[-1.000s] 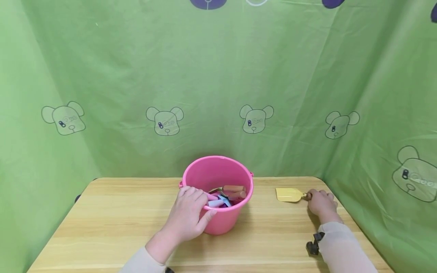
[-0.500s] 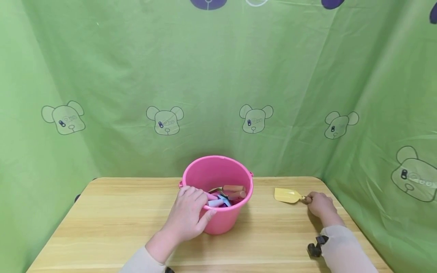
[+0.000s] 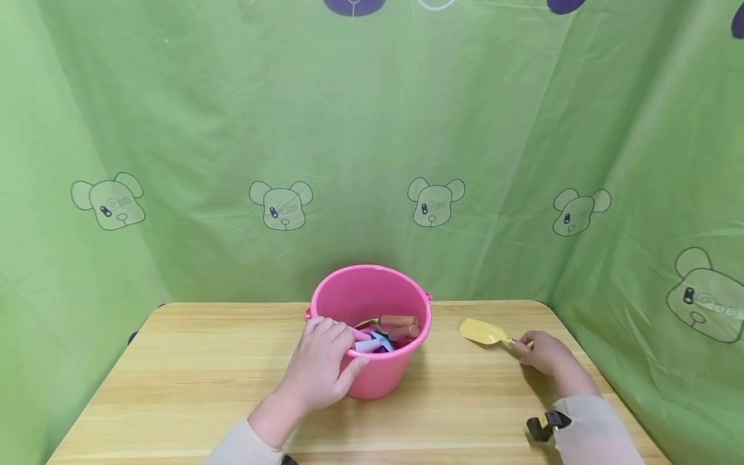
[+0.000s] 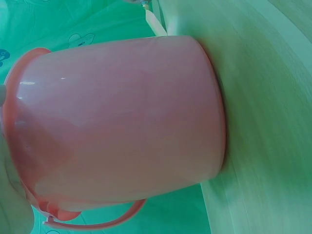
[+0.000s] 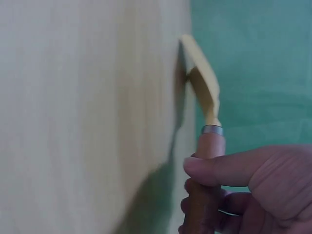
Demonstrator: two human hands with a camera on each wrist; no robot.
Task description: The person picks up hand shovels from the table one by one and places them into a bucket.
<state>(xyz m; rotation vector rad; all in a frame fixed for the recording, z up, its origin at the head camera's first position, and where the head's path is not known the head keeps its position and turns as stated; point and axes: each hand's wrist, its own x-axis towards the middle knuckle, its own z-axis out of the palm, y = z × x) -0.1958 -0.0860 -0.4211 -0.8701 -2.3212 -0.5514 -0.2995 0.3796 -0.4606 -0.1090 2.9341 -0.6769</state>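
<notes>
A pink bucket [image 3: 378, 374] stands on the table with several small tools inside. My left hand [image 3: 320, 365] grips its near left rim, fingers over the edge and thumb along the outer wall. To the right, my right hand [image 3: 545, 352] holds a yellow hand shovel [image 3: 484, 331] by its wooden handle. In the right wrist view, the thumb and curled fingers wrap the shovel's handle [image 5: 204, 204], and its blade [image 5: 204, 78] is tilted close to the tabletop. The left wrist view is mostly filled by the bucket's side [image 4: 122, 117].
Inside the bucket lie tools with wooden handles [image 3: 401, 326] and a light blue tool [image 3: 372, 344]. The wooden table [image 3: 203, 381] ends at a green curtain [image 3: 360, 142] behind and at both sides. The bucket's handle [image 4: 112, 222] hangs down its side.
My right hand has taken the shovel's handle more fully and shifted it slightly left, its blade turning and tilting. The left hand and the bucket have stayed put.
</notes>
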